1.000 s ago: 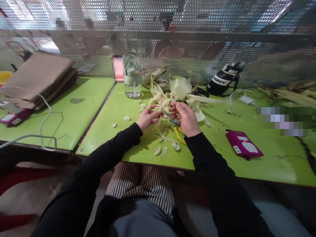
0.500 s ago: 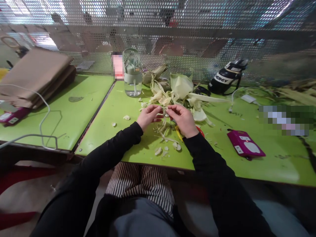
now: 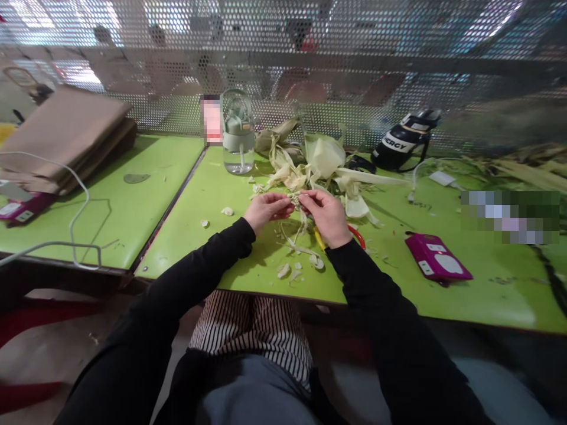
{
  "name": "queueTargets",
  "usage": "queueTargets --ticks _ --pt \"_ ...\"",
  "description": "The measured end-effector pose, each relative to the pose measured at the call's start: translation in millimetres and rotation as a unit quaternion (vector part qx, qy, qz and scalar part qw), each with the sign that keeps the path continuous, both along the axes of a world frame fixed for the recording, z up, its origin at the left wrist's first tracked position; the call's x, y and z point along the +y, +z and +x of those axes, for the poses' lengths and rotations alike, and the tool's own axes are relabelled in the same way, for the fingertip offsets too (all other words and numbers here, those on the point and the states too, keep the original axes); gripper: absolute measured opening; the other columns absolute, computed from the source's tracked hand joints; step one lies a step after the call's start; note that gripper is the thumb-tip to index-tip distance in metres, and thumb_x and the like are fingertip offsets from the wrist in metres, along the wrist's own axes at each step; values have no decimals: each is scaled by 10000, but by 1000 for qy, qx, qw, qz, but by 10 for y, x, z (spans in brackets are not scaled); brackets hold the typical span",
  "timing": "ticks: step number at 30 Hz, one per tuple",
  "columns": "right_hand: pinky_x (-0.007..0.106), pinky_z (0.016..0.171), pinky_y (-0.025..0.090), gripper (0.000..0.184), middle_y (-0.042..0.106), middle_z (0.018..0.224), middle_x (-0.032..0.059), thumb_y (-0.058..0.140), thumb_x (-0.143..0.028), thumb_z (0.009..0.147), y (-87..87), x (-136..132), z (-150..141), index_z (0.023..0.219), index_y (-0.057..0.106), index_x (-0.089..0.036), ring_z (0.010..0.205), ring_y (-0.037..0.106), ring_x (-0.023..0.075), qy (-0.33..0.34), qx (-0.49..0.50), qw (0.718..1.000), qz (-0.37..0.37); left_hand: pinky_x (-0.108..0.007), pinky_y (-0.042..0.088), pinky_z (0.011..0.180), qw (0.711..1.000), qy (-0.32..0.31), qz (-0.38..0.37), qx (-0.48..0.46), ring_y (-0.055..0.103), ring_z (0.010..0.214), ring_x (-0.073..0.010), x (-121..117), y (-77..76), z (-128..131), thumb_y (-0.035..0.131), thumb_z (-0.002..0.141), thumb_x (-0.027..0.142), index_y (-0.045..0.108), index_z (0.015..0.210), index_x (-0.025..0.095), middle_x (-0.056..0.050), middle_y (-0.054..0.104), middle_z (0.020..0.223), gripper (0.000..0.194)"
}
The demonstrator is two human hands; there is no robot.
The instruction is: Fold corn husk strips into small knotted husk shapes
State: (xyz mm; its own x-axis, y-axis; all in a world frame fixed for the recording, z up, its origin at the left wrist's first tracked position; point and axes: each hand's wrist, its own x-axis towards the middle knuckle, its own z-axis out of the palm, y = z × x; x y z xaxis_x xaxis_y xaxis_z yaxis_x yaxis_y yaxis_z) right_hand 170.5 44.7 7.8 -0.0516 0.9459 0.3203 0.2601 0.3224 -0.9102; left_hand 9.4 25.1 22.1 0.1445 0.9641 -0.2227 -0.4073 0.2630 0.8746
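Note:
Between my two hands is a small braided piece of pale corn husk (image 3: 295,199), with loose strands hanging below it toward the table. My left hand (image 3: 268,211) pinches it from the left with thumb and forefinger. From the other side, my right hand (image 3: 326,216) grips it between thumb and fingers. Scissors with a red and yellow handle (image 3: 358,236) lie partly hidden under my right hand and wrist. Just beyond my hands rests a heap of dry corn husks (image 3: 325,154). Small husk scraps (image 3: 284,271) are scattered on the green table (image 3: 186,236).
A clear water bottle (image 3: 238,141) and a black bottle (image 3: 402,141) stand near the perforated metal screen (image 3: 266,65). A purple power strip (image 3: 438,258) lies at right with a white charger (image 3: 442,178) behind it. Folded brown paper bags (image 3: 75,133) and cables occupy the left.
My hands keep hold of the braid at nearly the same spot, with small shifts of the fingers. The hanging strands have swung slightly right. The view has turned a little.

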Motion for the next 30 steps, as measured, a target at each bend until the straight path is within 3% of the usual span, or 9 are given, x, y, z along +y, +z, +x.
queueTargets --ticks 7,13,17,21,24,27,30 --pt "304 652 436 219 636 660 -7 680 -399 812 53 -66 2 755 660 -189 626 547 143 -32 -65 997 37 -248 553 743 998 -8 14 59 631 537 -54 25 42 5 567 944 65 570 770 108 18 663 602 180" --pt "317 681 467 255 643 685 -3 661 -449 827 42 -71 3 790 645 -197 647 574 158 -36 -74 996 44 -247 551 730 997 -10 35 67 624 540 -55 26 71 -37 566 944 63 566 771 112 21 655 598 179" --pt "313 665 489 299 648 687 2 664 -504 820 -5 -40 -24 802 649 -205 658 587 165 -37 -58 997 38 -242 547 727 999 -10 31 43 632 569 -59 23 48 -57 602 937 103 575 770 116 3 667 636 169" --pt "308 649 494 336 646 687 7 651 -542 817 -17 -39 -87 794 646 -207 642 575 162 -39 -38 998 39 -234 537 727 998 -51 30 -1 626 595 -56 -1 -22 4 711 877 184 604 803 116 5 662 675 147" --pt "307 666 495 356 664 728 20 648 -553 811 31 -66 -106 826 662 -197 669 583 167 -34 -31 998 41 -233 520 692 998 -58 32 9 611 568 -61 -5 -46 40 720 849 124 593 741 106 -8 658 643 167" --pt "304 718 493 390 692 850 35 612 -546 840 131 -97 -82 987 694 -194 750 601 168 -18 -29 999 40 -223 517 690 998 -49 36 20 652 619 -75 4 -19 17 716 834 99 596 749 109 -23 694 681 148" --pt "301 730 486 381 698 885 29 682 -487 793 244 -108 -63 1050 711 -208 779 608 167 17 -39 999 29 -211 497 652 997 -53 44 39 645 591 -77 10 24 -20 728 802 76 614 751 103 -19 699 658 128"
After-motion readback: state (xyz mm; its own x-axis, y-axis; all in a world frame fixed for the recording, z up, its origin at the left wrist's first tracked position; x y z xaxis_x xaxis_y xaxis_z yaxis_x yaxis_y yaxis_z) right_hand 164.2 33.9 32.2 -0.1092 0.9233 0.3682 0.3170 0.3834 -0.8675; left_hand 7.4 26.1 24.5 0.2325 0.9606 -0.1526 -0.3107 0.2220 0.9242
